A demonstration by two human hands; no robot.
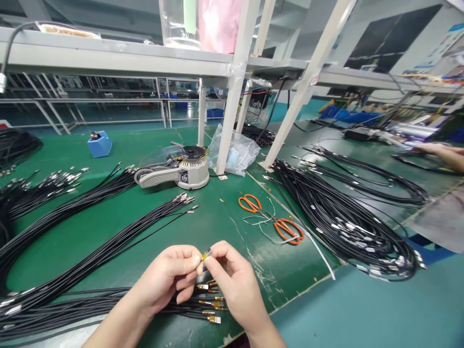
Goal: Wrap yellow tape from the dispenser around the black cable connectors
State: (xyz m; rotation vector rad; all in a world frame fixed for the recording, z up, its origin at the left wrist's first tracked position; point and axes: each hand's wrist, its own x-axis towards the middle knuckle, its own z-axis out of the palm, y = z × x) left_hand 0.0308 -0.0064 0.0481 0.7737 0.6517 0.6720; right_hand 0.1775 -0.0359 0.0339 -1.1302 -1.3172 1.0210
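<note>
Both hands meet over the front of the green table (213, 217). My left hand (174, 270) pinches a small cable connector (205, 254) with amber tape on it, between thumb and forefinger. From the other side my right hand (235, 280) grips the same connector, its fingers curled in. The cable behind the connector is hidden by the hands. Just below them lies a bundle of black cables (108, 302), its metal ends wrapped in amber tape. Another black cable bundle (137, 227) with bare metal ends runs to the left of my hands.
Beyond the hands stands a grey tape dispenser (194, 176). Orange-handled scissors (288, 231) lie right, near a white strip (322, 256). Coiled black cables (348, 222) fill the right side. A blue holder (99, 144) is at back left. Another person's hand (444, 153) shows far right.
</note>
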